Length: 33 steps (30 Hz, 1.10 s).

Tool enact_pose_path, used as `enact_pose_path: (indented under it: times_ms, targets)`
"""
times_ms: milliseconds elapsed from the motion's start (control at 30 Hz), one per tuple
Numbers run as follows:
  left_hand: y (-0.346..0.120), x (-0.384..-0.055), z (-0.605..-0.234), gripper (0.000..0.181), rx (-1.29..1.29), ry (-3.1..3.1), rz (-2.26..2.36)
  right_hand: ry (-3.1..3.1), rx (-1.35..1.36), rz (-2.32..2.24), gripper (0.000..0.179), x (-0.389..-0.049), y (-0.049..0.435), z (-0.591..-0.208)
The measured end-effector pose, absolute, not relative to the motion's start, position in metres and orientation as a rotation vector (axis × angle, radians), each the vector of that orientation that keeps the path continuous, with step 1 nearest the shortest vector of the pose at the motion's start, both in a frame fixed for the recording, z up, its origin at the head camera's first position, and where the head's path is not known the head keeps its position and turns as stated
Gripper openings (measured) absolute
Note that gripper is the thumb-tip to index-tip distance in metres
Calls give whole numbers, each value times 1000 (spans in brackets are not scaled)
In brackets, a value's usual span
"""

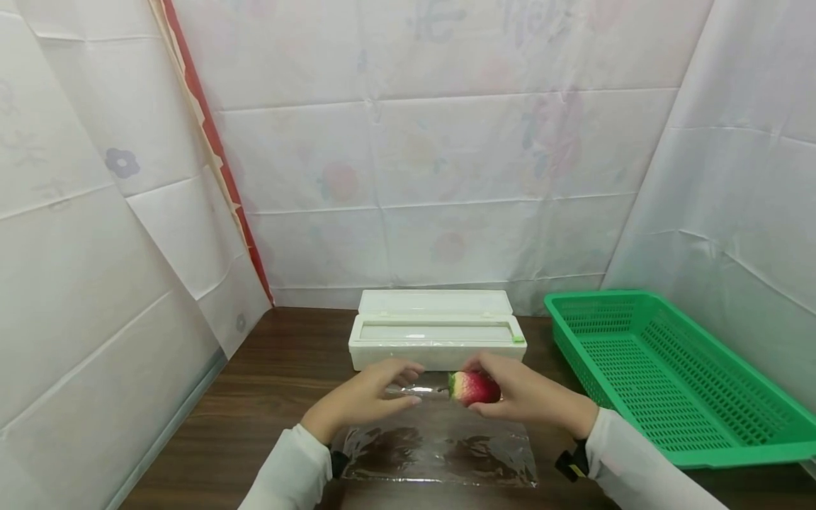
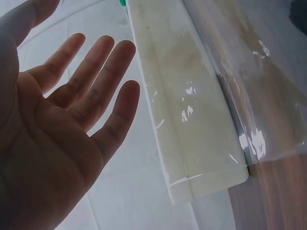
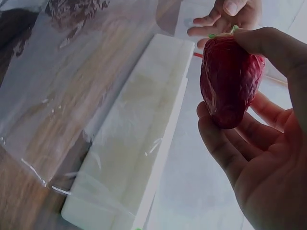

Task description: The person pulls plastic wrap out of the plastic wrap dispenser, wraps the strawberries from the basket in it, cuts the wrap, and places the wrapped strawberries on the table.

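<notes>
A large red strawberry [image 1: 474, 388], pale yellow toward its green top, is held by my right hand [image 1: 519, 392] between thumb and fingers. Its surface looks glossy and wrinkled in the right wrist view [image 3: 231, 84], and its stem end points toward my left hand [image 1: 370, 397]. That left hand holds nothing; its fingers are relaxed and spread, palm facing the strawberry. Below both hands a sheet of clear cling film [image 1: 440, 453] lies over the table, reaching from a white cling film box [image 1: 440, 358] just beyond them. The box's lid [image 1: 435, 302] stands raised at the back.
A green perforated basket [image 1: 644, 382] stands on the right side of the dark wood table [image 1: 210, 425]. White patterned sheeting [image 1: 446, 156] hangs behind and along both sides. A small green slider [image 1: 518, 339] sits at the box's right end.
</notes>
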<state>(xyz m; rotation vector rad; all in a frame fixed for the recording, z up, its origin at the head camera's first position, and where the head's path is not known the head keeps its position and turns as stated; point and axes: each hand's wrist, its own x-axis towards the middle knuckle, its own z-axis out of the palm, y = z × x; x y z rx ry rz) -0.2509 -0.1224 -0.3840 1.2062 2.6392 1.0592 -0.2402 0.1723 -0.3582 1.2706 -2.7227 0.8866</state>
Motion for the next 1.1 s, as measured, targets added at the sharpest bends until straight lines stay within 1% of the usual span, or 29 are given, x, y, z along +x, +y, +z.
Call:
enact_pose_path:
  times_ms: [267, 400, 567, 900, 1100]
  targets:
    - [-115, -251, -388, 53, 1261, 2668, 1041, -2686, 1306, 903, 45, -241, 166, -365]
    - [-109, -250, -387, 52, 1266, 2622, 1101, -2645, 1331, 912, 44, -240, 163, -367]
    - [-100, -249, -387, 49, 1332, 2567, 1145, -2600, 1359, 938, 44, -240, 158, -367]
    - [-93, -243, -381, 51, 1440, 2528, 1155, -2508, 1428, 981, 47, -241, 151, -367]
    - [-91, -243, -382, 51, 1480, 2533, 1165, -2520, 1412, 1018, 48, -240, 148, -368]
